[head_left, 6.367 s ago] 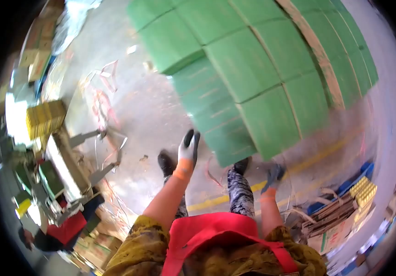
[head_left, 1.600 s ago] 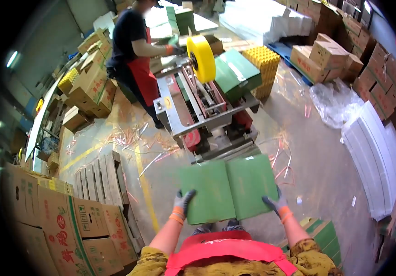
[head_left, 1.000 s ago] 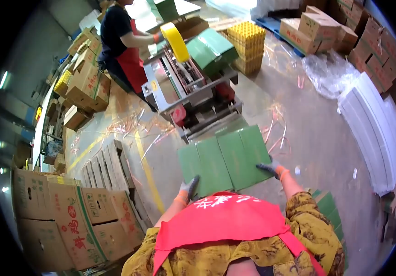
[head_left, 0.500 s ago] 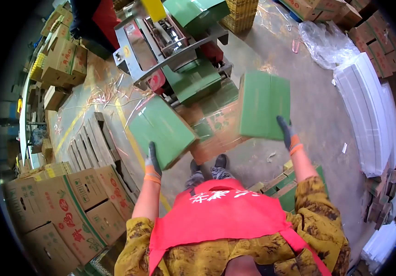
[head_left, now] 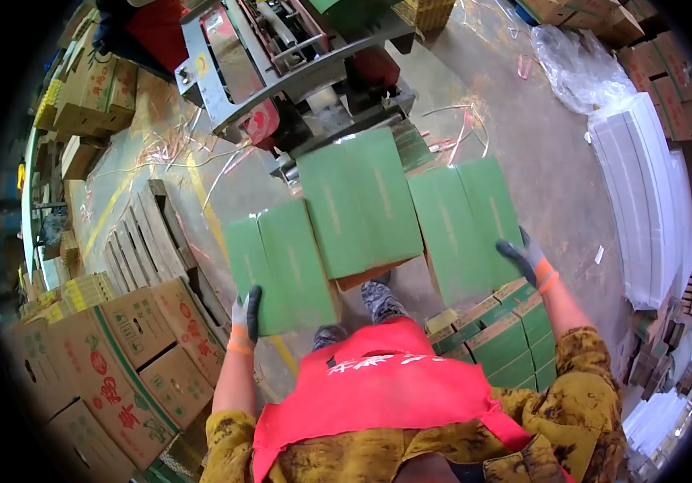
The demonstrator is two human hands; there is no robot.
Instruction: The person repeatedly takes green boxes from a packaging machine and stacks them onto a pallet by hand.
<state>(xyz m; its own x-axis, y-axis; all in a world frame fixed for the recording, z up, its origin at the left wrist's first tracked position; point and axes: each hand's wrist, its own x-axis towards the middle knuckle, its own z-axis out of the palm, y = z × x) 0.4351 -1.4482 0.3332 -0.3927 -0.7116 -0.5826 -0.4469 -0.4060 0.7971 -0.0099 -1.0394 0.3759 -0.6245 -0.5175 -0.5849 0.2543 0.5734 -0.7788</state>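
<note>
Three green cardboard boxes sit side by side before me. My left hand (head_left: 247, 312), gloved, grips the lower left edge of the left green box (head_left: 286, 266). On the other side, my gloved right hand (head_left: 525, 256) holds the outer edge of the right green box (head_left: 467, 229). Between these two is the middle green box (head_left: 360, 201), set slightly farther out and touching or nearly touching both. Its brown lower side shows above my shoes. Just beyond it stands a metal machine (head_left: 282, 72) with rollers. The undersides of the boxes are hidden.
A stack of green boxes (head_left: 507, 346) stands low at my right. Printed brown cartons (head_left: 121, 362) are piled at the left, near a wooden pallet (head_left: 149, 241). White sheets (head_left: 636, 193) and clear plastic (head_left: 579, 68) lie right. Loose strapping litters the floor. Another person (head_left: 141, 36) is beyond the machine.
Both hands have brought their boxes closer together, the right one moving down. The middle box has come out from the machine toward me, between the other two.
</note>
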